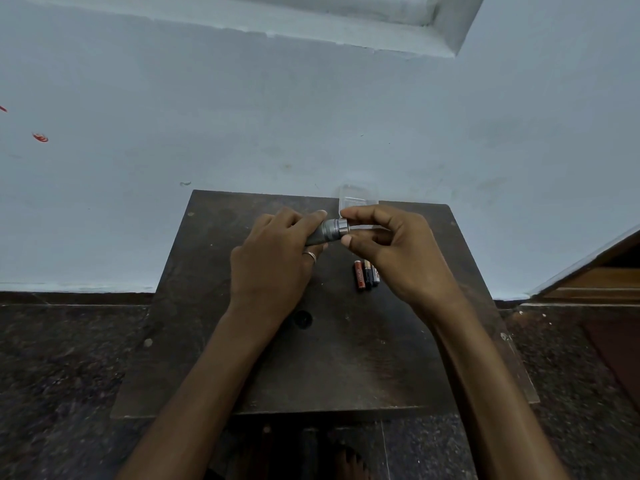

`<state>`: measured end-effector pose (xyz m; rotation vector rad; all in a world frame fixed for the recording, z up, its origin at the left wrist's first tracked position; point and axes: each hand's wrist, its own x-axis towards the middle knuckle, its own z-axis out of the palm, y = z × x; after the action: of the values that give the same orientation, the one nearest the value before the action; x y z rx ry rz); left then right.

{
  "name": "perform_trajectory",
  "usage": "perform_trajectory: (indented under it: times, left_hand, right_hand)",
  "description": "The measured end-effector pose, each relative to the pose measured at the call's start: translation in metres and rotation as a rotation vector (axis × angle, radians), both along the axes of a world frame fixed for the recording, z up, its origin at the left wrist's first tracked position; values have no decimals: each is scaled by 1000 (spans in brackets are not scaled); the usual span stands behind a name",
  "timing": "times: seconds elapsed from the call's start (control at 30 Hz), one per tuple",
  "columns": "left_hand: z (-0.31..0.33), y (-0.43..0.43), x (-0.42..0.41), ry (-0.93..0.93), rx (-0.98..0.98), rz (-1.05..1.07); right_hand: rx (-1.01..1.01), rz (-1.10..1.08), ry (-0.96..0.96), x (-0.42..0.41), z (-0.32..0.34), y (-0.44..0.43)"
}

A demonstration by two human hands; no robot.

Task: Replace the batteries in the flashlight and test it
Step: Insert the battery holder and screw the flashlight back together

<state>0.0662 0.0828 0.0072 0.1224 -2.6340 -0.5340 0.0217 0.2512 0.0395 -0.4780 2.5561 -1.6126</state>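
A small grey metal flashlight (329,232) is held above the dark wooden table (346,368), pointing right. My left hand (273,265), with a ring on one finger, is wrapped around its body. My right hand (394,251) pinches the silver end of the flashlight between thumb and forefinger. Three small batteries (365,275) lie side by side on the table, just below my right hand: one red-brown, the others dark with gold ends. The rear of the flashlight is hidden inside my left hand.
A clear plastic box (356,197) stands at the table's far edge against the pale blue wall (311,116). A small dark round spot (302,319) shows on the table by my left wrist. Dark stone floor surrounds the table; a wooden frame (602,278) is at the right.
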Motion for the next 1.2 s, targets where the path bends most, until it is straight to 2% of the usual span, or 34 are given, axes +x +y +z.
perform_trajectory:
  times: [0.2, 0.67, 1.2]
  left_hand:
    - [0, -1, 0, 0, -39, 1]
    - [2, 3, 2, 62, -97, -21]
    - [6, 5, 4, 88, -121, -92]
  right_hand:
    - [80, 4, 61, -1, 0, 1]
    - [171, -110, 42, 0, -1, -3]
    - [175, -211, -68, 4, 4, -10]
